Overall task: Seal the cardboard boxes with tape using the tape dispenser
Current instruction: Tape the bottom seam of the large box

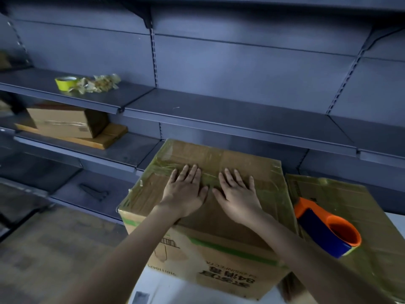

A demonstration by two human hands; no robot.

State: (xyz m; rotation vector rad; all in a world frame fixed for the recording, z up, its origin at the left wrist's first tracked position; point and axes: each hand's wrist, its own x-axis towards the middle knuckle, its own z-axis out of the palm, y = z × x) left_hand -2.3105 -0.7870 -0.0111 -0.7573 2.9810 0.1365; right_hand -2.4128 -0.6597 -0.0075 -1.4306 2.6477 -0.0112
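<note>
A large cardboard box (232, 255) stands in front of me, its top flaps closed and crossed by shiny yellowish tape. My left hand (184, 189) and my right hand (237, 193) lie flat side by side on the top, fingers straight, pressing on the taped seam. An orange and blue tape dispenser (324, 229) lies on its side on a second taped cardboard box (361, 207) just right of my right forearm. Neither hand touches the dispenser.
Grey metal shelving (219, 110) runs across the back. A yellow tape roll (65, 82) and crumpled used tape (100, 84) sit on the upper left shelf. A small box (65, 121) on flat cardboard sits on the shelf below. A white surface (162, 288) carries the box.
</note>
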